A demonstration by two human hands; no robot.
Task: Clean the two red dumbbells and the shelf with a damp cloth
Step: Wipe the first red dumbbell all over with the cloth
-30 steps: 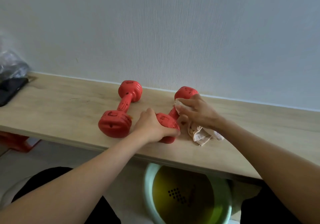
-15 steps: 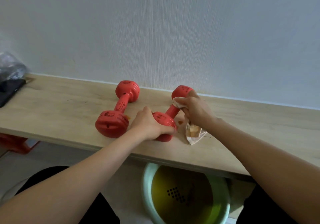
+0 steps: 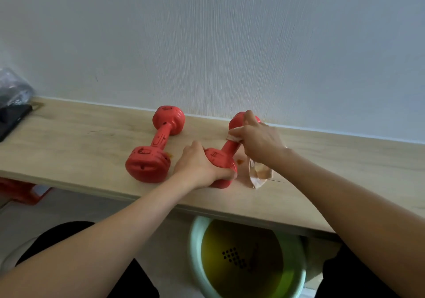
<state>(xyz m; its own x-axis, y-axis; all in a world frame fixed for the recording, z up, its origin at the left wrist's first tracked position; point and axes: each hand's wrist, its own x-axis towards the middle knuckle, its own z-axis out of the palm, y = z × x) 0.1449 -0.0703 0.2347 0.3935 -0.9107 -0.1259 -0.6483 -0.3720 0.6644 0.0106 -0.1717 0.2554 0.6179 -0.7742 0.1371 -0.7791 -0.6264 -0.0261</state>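
On the wooden shelf (image 3: 69,141), against the wall, two red dumbbells are laid side by side, apart. The left dumbbell (image 3: 156,145) is untouched, one end toward the wall, the other near the front edge. The right dumbbell (image 3: 224,152) is gripped at its near end by the left hand (image 3: 197,166), fingers curled round the weight. Its bar is wrapped w/ the cloth (image 3: 258,173), which is pinched round the bar near the far end by the right hand (image 3: 259,141); the rest of the cloth is draped down onto the shelf just beside the dumbbell, stained brownish. Small orange spots are seen on the shelf approx. betw. dumbbell and cloth. Below the shelf edge, a pale green basin (image 3: 195,247) w/ yellowish water is seen. At far left, a dark bag (image 3: 11,92) is partly in view.
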